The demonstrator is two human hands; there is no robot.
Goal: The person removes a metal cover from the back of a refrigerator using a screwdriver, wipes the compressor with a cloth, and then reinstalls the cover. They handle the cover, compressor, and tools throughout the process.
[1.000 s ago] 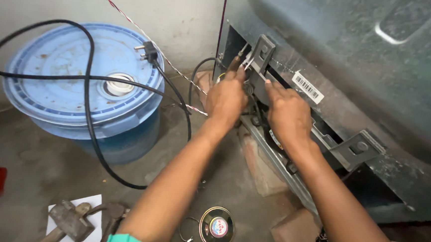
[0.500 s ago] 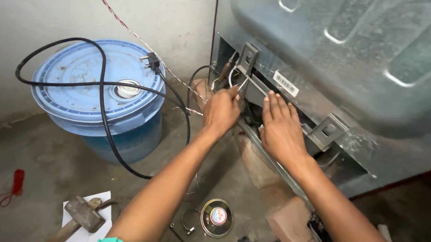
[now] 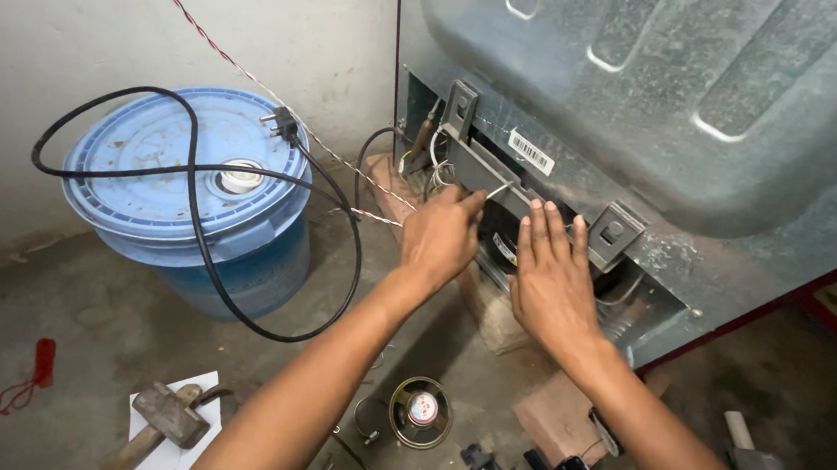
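the thin metal tube [image 3: 499, 188], a bare silvery loop, sticks out of the open compartment at the bottom back of the grey appliance [image 3: 659, 95], just under a flat metal bracket [image 3: 486, 162] that crosses the opening. the left hand [image 3: 441, 236] has its fingers curled in at the tube, fingertips pinched on or right beside its end; the grip itself is hidden, so i cannot tell if it truly holds it. the right hand [image 3: 551, 277] lies flat and open, fingers straight and together, pressed on the compartment's edge just right of the left hand, holding nothing. judging by this, the work inside the compartment looks mid-way: the bracket sits in place, the tube hangs free, tools lie out.

the appliance's back is dented, dusty sheet metal with pressed ribs. to the left stands a round blue plastic drum [image 3: 184, 196], a black power cord [image 3: 195, 241] looped over its lid, and a twisted red-and-white wire [image 3: 254, 82] runs up the wall. on the near concrete floor [image 3: 25, 337] lie a hammer [image 3: 167, 417] on white paper and a small round speaker [image 3: 420, 411].
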